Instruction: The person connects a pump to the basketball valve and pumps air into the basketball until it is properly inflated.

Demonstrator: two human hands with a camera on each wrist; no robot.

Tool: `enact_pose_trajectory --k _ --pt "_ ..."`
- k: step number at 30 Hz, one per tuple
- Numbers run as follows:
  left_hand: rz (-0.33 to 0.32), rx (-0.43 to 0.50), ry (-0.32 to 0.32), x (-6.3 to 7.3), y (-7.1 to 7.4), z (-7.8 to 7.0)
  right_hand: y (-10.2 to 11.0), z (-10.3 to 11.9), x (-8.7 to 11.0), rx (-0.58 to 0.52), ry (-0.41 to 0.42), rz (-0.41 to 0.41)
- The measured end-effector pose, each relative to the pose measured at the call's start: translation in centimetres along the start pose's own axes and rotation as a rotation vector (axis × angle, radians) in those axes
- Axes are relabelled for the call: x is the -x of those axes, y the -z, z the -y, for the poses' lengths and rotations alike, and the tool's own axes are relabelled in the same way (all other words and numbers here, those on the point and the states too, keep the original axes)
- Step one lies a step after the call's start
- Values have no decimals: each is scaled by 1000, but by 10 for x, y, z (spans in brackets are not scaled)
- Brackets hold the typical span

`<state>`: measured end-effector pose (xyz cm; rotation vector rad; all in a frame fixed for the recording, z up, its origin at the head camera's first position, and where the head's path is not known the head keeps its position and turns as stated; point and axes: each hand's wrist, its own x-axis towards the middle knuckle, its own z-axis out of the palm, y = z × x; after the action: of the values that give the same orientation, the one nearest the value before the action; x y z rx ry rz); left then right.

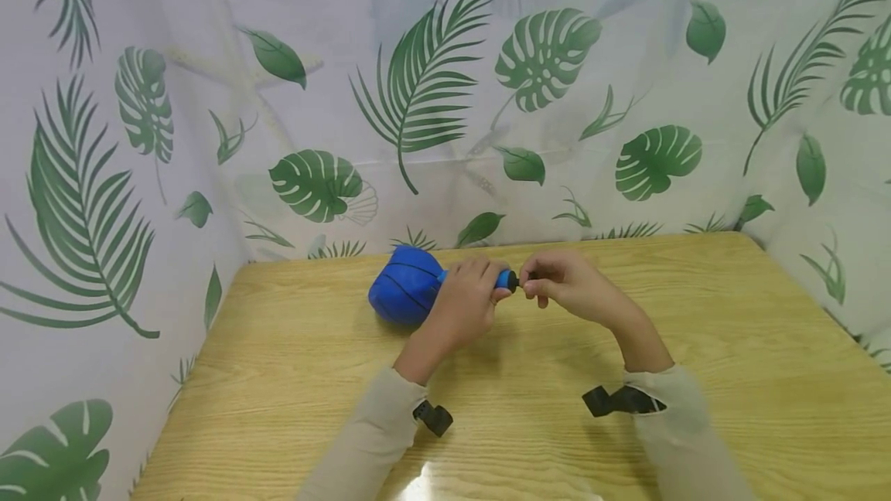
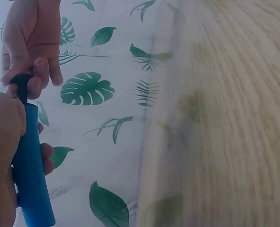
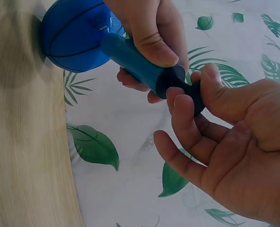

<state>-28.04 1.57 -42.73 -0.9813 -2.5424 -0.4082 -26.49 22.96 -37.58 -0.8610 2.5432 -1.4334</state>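
The blue ball (image 1: 400, 294), crossed by dark lines, sits on the wooden counter (image 1: 278, 408), and its outline looks uneven from the head view. Immediately to the ball's right is a blue hand pump (image 3: 135, 64), its barrel pointing away from the ball and its far end up against it; whether the two are joined cannot be made out. The left hand (image 1: 468, 296), just right of the ball, has its fingers wrapped around the barrel, thumb along the side. Farther right of the ball, the right hand (image 1: 574, 284) pinches the pump's black handle (image 3: 195, 98) between thumb and fingertips, the other fingers loosely bent. The handle stands a little out from the barrel. Nearer the person than the ball are two pale sleeves (image 1: 365, 439), each with a black device (image 1: 435, 417) at the wrist. Behind the ball hangs a white sheet (image 1: 445, 215) printed with green leaves.
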Motion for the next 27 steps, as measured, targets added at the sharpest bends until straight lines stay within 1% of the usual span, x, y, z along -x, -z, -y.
enact_pose_trajectory --k 4,8,11,14,17,20,24,27 --pt "9 14 1 0 1 1 -1 2 0 -7 -5 12" --pt "16 37 5 0 0 4 3 7 3 13 -28 33" --pt "0 48 4 0 0 6 9 11 8 34 -42 35" --pt "-19 59 21 0 3 9 21 15 17 40 -32 10" --pt "-38 73 54 0 7 14 34 21 29 53 -8 -39" --pt "-46 103 73 0 10 18 44 26 39 95 7 -85" --pt "-44 130 60 0 12 20 48 31 44 142 12 -114" --pt "-54 101 57 1 12 20 44 32 40 163 4 -129"
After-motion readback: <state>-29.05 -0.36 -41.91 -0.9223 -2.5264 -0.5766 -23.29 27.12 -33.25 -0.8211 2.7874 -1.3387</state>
